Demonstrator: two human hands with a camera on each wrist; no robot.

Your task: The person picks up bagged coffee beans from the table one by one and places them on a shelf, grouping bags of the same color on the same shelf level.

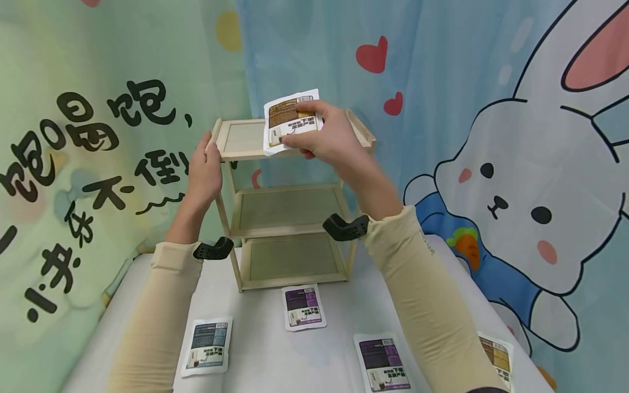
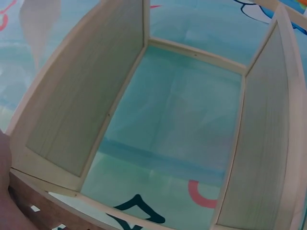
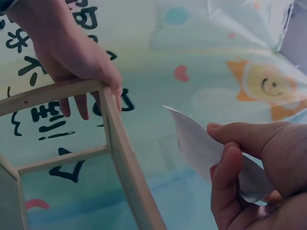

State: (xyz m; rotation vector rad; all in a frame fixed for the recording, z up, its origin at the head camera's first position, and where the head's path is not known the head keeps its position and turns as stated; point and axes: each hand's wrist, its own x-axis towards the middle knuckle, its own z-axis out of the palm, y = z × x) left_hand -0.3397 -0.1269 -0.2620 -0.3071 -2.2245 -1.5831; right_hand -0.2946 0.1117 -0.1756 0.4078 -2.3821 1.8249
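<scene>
A three-tier wooden shelf (image 1: 285, 210) stands on the white table. My left hand (image 1: 205, 169) grips the left end of its top tier; in the right wrist view, that hand's fingers (image 3: 81, 105) hang over the end rail. Above the top tier, my right hand (image 1: 334, 134) pinches a flat white-edged sachet (image 1: 280, 117) with a brown printed panel between thumb and fingers. From the right wrist the sachet (image 3: 194, 139) shows its plain pale side, slightly bent and apart from the shelf. The left wrist view looks between the shelf's boards (image 2: 86, 96).
On the white table (image 1: 275, 360) lie a blue-grey sachet (image 1: 208, 346) at left, a purple one (image 1: 303, 307) before the shelf, another purple one (image 1: 384, 363) nearer, and a yellow-brown one (image 1: 498, 357) partly behind the right sleeve. Printed curtains (image 1: 314, 54) hang close behind.
</scene>
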